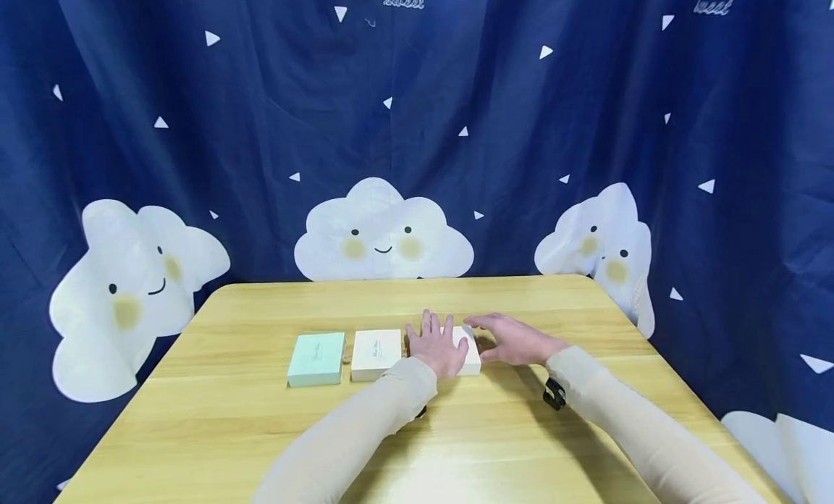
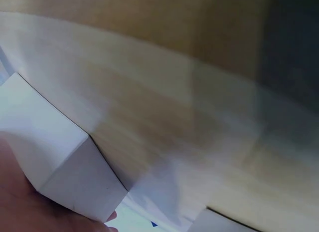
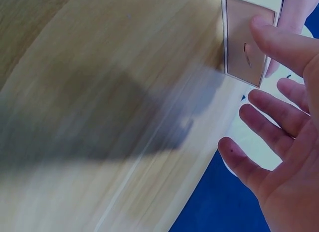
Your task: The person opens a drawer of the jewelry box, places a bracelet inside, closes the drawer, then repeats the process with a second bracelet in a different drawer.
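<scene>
On the table lies a white drawer-style box (image 1: 467, 359), the rightmost of three. My left hand (image 1: 438, 350) grips it from the left, fingers toward its far side and thumb over it. In the left wrist view the box's plain white faces (image 2: 45, 124) show beside that hand. My right hand (image 1: 515, 341) is at the box's right end with fingers spread apart. The right wrist view shows the box's brownish end panel (image 3: 244, 45), with a small slit in it. My right thumb (image 3: 279, 40) overlaps this panel; whether it touches is unclear.
A mint-green box (image 1: 316, 359) and another white box (image 1: 376, 355) stand in a row to the left, small brownish tabs at their right ends. The wooden table (image 1: 215, 431) has its back edge against a dark blue curtain (image 1: 391, 142) with cloud prints.
</scene>
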Tool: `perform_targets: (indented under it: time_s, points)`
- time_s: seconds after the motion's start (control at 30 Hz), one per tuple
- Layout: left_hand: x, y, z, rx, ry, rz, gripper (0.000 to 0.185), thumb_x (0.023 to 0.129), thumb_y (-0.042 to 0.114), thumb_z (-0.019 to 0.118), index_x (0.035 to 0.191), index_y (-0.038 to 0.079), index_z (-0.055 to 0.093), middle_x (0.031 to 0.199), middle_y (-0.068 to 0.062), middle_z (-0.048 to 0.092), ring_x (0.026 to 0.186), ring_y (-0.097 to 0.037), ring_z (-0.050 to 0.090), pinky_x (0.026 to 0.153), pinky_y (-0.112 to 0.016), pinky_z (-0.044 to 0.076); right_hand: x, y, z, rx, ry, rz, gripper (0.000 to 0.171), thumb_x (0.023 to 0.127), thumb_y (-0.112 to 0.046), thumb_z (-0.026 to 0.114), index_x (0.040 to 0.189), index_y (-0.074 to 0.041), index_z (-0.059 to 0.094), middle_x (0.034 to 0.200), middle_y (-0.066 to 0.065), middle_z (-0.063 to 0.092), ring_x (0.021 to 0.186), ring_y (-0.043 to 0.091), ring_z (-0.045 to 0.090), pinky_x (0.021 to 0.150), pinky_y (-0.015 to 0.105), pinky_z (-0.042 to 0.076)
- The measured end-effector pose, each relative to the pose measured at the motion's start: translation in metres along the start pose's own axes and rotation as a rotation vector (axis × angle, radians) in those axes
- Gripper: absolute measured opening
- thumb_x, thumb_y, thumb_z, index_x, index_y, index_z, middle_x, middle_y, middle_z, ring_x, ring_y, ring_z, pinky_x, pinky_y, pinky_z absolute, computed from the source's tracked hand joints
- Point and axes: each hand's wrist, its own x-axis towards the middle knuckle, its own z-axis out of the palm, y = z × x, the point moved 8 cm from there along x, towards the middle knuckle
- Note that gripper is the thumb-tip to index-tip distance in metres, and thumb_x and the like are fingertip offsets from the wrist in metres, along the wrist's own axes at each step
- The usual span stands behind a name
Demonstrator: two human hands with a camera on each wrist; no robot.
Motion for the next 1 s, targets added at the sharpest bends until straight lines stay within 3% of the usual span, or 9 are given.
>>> perform_targets:
  time_s: [0.3,0.57,0.77,1.0]
  points:
    - [0.005,0.000,0.005,0.098,-0.003,0.020,0.070,0.103,0.060,0.018,0.160,0.021,0.029,0.164,-0.016,0.031,0.155,-0.030,0.020,0.118,-0.065,0.023,-0.002,-0.005,0.001,0.001,-0.015,-0.002,0.074,0.087,-0.019,0.080,0.151,-0.008,0.045,0.153,0.010,0.050,0.139,0.037,0.046,0.114,0.055,0.038]
    - [0.011,0.000,0.003,0.107,0.019,0.043,0.074,0.102,0.062,0.023,0.156,0.013,0.039,0.153,-0.020,0.046,0.144,-0.036,0.040,0.109,-0.058,0.040,-0.002,-0.009,-0.003,-0.016,0.009,-0.048,0.075,0.083,-0.013,0.082,0.150,-0.005,0.047,0.151,0.013,0.051,0.138,0.037,0.047,0.113,0.054,0.039]
    - [0.014,0.001,-0.003,0.149,0.054,0.074,0.077,0.099,0.063,0.029,0.147,0.007,0.049,0.142,-0.016,0.057,0.129,-0.032,0.053,0.099,-0.051,0.048,-0.002,-0.008,-0.003,-0.011,0.004,-0.056,0.077,0.082,-0.011,0.080,0.151,-0.006,0.045,0.152,0.012,0.050,0.139,0.035,0.046,0.115,0.052,0.038]
    - [0.016,0.001,-0.011,0.222,0.059,0.103,0.081,0.097,0.070,0.029,0.145,0.010,0.053,0.142,-0.012,0.058,0.129,-0.030,0.053,0.103,-0.054,0.042,-0.003,-0.010,-0.001,-0.014,-0.020,-0.045,0.088,0.079,-0.017,0.081,0.155,-0.006,0.038,0.156,0.014,0.044,0.141,0.036,0.043,0.116,0.054,0.036]
